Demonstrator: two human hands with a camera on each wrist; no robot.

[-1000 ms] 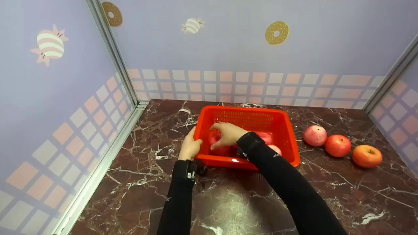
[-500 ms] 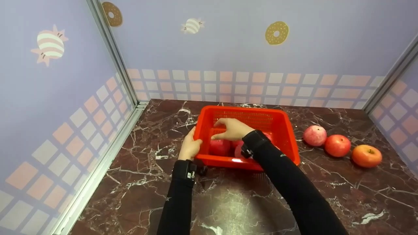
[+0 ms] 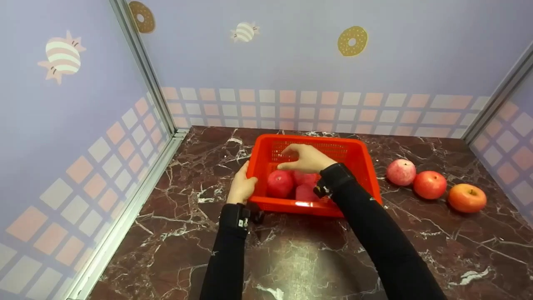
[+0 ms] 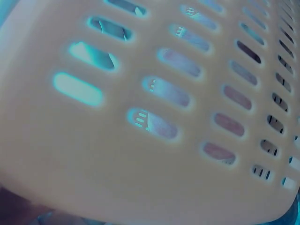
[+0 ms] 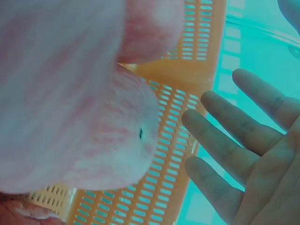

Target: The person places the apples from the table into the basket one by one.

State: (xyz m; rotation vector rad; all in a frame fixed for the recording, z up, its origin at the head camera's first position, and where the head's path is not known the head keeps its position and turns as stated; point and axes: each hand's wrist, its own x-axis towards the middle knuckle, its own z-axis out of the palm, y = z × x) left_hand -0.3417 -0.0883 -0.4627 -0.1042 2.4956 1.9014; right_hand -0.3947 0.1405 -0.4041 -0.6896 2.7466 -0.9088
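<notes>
In my head view the left hand [image 3: 242, 186] grips the left rim of the red basket [image 3: 266, 202], thumb on the inner side; the right hand [image 3: 307, 158] hangs over the basket, thumb and fingertips parted and holding nothing; the two hands are apart. The basket sits on the dark marbled table [image 3: 166, 258]; inside, a red fruit [image 3: 280, 183] lies at the left with two pinkish fruits [image 3: 307, 192] just right of it; the right sleeve [image 3: 383, 241] hides part of the basket's right side from me. My right wrist view adds a close look — a streaked pale fruit [image 5: 129, 140] over slotted plastic, the fingers [image 5: 218, 145] spread and clear of it; my left wrist view gives me only the slotted side wall [image 4: 93, 154], washed-out beige, and I cannot make out the hand there. Right of the basket, only the head view shows a pink fruit [image 3: 401, 172], a round red fruit [image 3: 429, 185] and an orange fruit [image 3: 467, 198], running far to near.
</notes>
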